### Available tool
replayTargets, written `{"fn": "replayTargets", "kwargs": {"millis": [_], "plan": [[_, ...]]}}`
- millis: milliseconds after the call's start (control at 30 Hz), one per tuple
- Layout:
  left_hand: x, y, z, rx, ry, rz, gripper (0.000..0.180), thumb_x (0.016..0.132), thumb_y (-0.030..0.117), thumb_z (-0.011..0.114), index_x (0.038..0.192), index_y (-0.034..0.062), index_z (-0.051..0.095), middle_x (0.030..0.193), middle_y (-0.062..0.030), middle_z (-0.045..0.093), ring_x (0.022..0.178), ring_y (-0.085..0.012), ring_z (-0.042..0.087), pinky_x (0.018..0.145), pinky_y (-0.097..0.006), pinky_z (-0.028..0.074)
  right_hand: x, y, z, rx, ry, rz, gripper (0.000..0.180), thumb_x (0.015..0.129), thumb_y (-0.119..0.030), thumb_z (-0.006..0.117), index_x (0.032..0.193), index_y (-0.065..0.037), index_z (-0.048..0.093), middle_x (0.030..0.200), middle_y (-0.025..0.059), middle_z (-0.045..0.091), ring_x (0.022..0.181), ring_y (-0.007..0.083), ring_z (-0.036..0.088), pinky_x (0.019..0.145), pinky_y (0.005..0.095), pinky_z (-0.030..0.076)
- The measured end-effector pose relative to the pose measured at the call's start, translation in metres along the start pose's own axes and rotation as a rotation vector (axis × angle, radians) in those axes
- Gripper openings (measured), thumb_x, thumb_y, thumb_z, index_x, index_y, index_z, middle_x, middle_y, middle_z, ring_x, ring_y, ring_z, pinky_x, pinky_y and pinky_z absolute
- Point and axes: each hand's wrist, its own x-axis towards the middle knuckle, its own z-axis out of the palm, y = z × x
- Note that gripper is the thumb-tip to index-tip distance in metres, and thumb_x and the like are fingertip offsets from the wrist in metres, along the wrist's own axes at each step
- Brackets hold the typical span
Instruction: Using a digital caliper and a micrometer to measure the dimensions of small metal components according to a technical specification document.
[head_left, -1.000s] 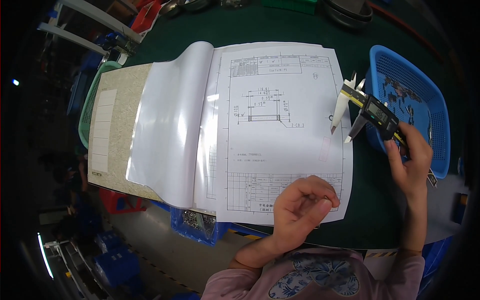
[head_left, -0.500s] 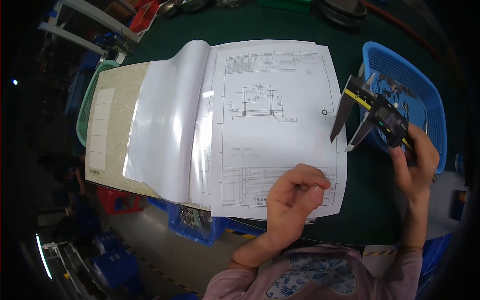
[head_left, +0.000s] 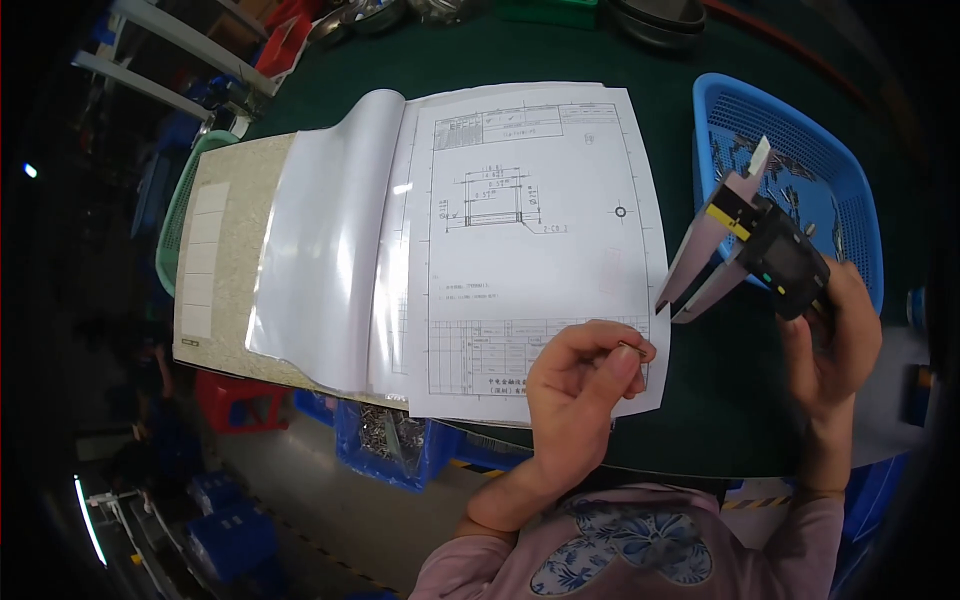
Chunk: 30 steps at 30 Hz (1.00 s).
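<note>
Since the earlier frame, the right hand (head_left: 830, 340) had tilted the grey digital caliper (head_left: 750, 250), jaws parted, gripping its body. Left hand (head_left: 580, 385), at eight o'clock from those jaws, pinched a small metal part (head_left: 632, 348) over the white drawing sheet (head_left: 530, 250).

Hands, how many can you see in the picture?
2. The left hand pinches a small metal part over the drawing sheet; the right hand holds a digital caliper beside the blue basket.

Dark rectangular caliper screen (head_left: 790, 262), right; pale label strip (head_left: 205, 260) on binder cover.
</note>
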Motion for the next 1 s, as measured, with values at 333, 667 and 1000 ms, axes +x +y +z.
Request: {"fn": "replayTargets", "kwargs": {"millis": [333, 667, 1000], "plan": [[-0.003, -0.004, 0.002, 0.066, -0.023, 0.022, 0.011, 0.08, 0.001, 0.054, 0.09, -0.0028, 0.055, 0.085, -0.0099, 0.059, 0.065, -0.0091, 0.051, 0.06, -0.02, 0.043, -0.011, 0.004, 0.006, 0.051, 0.008, -0.005, 0.027, 0.066, -0.015, 0.066, 0.082, 0.003, 0.055, 0.06, 0.0048, 0.05, 0.046, 0.0103, 0.039, 0.04, 0.0204, 0.028], [-0.004, -0.007, 0.002, 0.079, 0.0, 0.064, 0.014, 0.079, -0.001, 0.055, 0.093, -0.0041, 0.056, 0.086, -0.0146, 0.059, 0.066, -0.0123, 0.053, 0.06, -0.022, 0.044, -0.009, 0.003, 0.006, 0.035, 0.02, -0.006, 0.031, 0.063, -0.023, 0.071, 0.075, 0.001, 0.055, 0.057, 0.0057, 0.049, 0.043, 0.014, 0.044, 0.039, 0.0223, 0.032], [-0.005, -0.008, 0.002, 0.083, -0.019, 0.087, 0.013, 0.079, -0.001, 0.054, 0.091, -0.0051, 0.055, 0.085, -0.0151, 0.059, 0.065, -0.0121, 0.053, 0.06, -0.022, 0.044, -0.011, 0.005, 0.009, -0.002, 0.035, -0.063, 0.035, 0.065, -0.029, 0.07, 0.073, 0.001, 0.054, 0.055, 0.0067, 0.048, 0.042, 0.017, 0.046, 0.039, 0.025, 0.033]]}}
